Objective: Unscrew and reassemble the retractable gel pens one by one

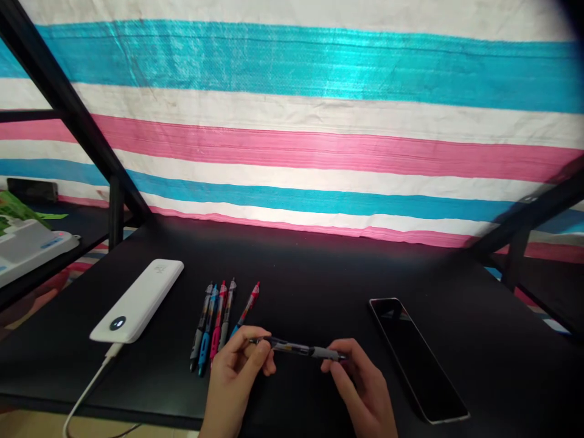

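Observation:
A pen (292, 348) with a clear, dark-tinted barrel and a grey grip lies level between my hands, just above the black table. My left hand (239, 368) pinches its clip end between thumb and fingers. At the grey grip end, my right hand (358, 377) closes its thumb and fingers on the same pen. Beyond my left hand lies a pen with a red top and blue grip (249, 304), its lower part hidden by that hand. Left of it, several pens (213, 325) with grey, blue and pink grips lie side by side.
A white power bank (139, 301) with a white cable (93, 380) plugged in lies on the left of the black table (310, 274). A dark phone (417, 359) rests on the right. Black frame bars (75, 103) and a striped sheet (319, 146) bound the back.

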A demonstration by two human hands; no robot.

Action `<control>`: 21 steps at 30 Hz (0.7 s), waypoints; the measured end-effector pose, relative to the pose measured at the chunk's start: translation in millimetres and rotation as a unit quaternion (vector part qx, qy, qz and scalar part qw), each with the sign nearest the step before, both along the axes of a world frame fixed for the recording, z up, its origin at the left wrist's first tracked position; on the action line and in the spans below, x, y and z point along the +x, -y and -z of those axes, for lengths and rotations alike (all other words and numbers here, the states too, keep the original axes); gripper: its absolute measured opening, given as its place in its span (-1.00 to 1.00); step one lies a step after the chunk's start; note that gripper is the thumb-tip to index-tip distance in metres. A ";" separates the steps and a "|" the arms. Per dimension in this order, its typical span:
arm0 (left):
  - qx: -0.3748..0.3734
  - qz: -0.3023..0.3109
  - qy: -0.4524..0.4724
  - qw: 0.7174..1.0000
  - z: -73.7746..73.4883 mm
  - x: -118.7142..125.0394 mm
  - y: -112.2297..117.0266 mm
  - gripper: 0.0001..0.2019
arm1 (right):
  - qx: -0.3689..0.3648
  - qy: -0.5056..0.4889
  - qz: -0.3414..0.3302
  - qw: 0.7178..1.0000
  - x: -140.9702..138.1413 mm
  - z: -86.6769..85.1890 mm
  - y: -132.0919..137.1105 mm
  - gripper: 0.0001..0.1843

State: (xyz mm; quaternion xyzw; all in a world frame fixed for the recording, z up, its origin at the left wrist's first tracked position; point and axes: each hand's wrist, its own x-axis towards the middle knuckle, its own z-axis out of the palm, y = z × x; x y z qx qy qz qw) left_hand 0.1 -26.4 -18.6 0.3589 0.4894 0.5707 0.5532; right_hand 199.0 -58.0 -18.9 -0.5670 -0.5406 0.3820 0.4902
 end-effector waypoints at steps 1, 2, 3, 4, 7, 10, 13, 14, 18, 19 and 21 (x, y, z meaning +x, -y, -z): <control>0.001 0.004 -0.004 1.000 1.5 -1.3 0.2 -0.75 | 0.001 -0.005 -0.007 1.000 0.4 -0.1 0.0 -0.62; 0.001 0.009 -0.008 1.000 2.8 -2.5 0.4 -0.75 | -0.002 -0.009 -0.012 1.000 0.6 0.0 -0.1 -0.58; 0.001 0.014 -0.013 1.000 4.0 -3.7 0.4 -0.74 | -0.008 -0.010 -0.014 1.000 0.6 0.1 -0.3 -0.53; 0.001 0.020 -0.016 1.000 4.9 -4.7 0.4 -0.74 | -0.016 -0.009 -0.014 1.000 0.6 0.2 -0.5 -0.49; 0.000 0.023 -0.018 1.000 6.7 -6.5 0.6 -0.74 | -0.033 -0.008 -0.002 0.999 -0.1 -0.1 -1.0 -0.56; 0.005 0.025 -0.015 1.000 8.3 -7.0 0.8 -0.74 | -0.019 -0.029 -0.002 0.999 -0.4 -1.0 -1.1 -0.63; 0.011 0.026 -0.013 1.000 9.6 -6.9 0.4 -0.74 | -0.029 -0.023 -0.003 0.999 -0.2 -1.1 -1.8 -0.52; 0.011 0.025 -0.012 1.000 9.5 -6.7 0.3 -0.74 | -0.033 -0.016 -0.003 0.999 -0.2 -1.1 -2.1 -0.51; 0.008 0.013 -0.008 1.000 5.1 -4.3 0.9 -0.72 | -0.015 -0.028 0.010 0.999 -1.2 -2.5 -3.4 -0.63; 0.008 0.009 -0.006 1.000 3.7 -3.6 1.2 -0.72 | -0.012 -0.033 0.013 0.999 -1.5 -3.3 -3.8 -0.62; 0.008 0.002 -0.004 1.000 1.8 -2.7 1.7 -0.73 | -0.021 -0.033 0.015 0.999 -1.9 -4.5 -4.4 -0.53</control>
